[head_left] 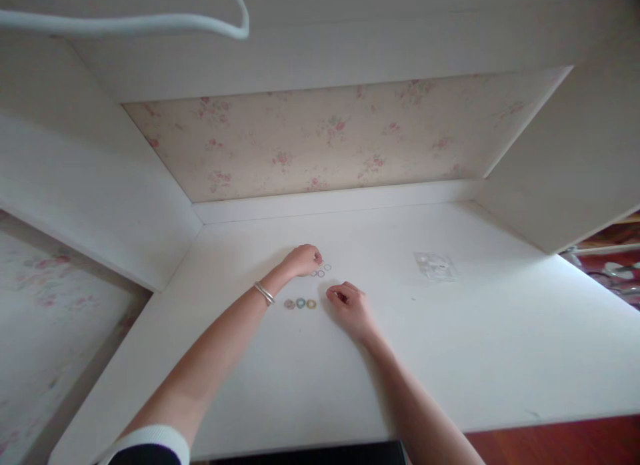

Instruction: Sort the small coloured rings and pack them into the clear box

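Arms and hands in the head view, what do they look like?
The left hand is ungloved, with a silvery bangle at the wrist and a dark sleeve with a white cuff further up. The right hand is ungloved too; its forearm shows no sleeve or jewellery.

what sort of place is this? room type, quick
Likely a room in a home, at a built-in desk or cabinet nook: white tabletop, white side panel at its right, floral wallpaper behind.
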Tool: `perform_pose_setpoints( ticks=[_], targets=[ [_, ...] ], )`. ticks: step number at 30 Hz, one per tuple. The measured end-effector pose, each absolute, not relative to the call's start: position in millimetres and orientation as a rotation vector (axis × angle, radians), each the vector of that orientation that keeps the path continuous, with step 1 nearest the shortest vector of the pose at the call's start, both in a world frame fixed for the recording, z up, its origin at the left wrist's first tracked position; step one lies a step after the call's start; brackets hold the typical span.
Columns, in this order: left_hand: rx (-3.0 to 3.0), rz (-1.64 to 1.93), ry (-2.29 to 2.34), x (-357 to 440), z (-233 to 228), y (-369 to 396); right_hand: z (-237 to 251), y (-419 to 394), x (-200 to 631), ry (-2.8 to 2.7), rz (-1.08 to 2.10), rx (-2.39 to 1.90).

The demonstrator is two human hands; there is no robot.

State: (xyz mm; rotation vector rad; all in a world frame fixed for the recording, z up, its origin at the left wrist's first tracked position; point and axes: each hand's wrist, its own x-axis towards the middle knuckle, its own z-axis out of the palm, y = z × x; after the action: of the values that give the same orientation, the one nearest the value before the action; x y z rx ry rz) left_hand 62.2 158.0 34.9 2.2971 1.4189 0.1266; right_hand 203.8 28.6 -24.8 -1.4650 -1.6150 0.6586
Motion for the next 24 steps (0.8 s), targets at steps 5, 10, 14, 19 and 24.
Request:
perform_pose_setpoints(
  ticks=[5, 10, 14, 19, 24],
  targets=[
    [2.281, 0.052, 1.296, 41, 41, 122, -23, 29, 203, -1.625, 0.676, -1.48],
    [2.25, -0.001, 1.309, 30, 41, 95, -23, 29, 201, -1.618, 0.674, -1.486],
    [2.269, 0.025, 1.324, 30, 43, 86, -24, 29, 201, -1.615, 0.687, -1.483],
    [2.267, 0.05, 1.35, 32, 43, 81, -23, 29, 201, -1.614, 0.693, -1.492],
    [2.283, 0.059, 1.333, 31, 42, 81, -24, 29, 201, -1.611, 0.687, -1.483]
  ],
)
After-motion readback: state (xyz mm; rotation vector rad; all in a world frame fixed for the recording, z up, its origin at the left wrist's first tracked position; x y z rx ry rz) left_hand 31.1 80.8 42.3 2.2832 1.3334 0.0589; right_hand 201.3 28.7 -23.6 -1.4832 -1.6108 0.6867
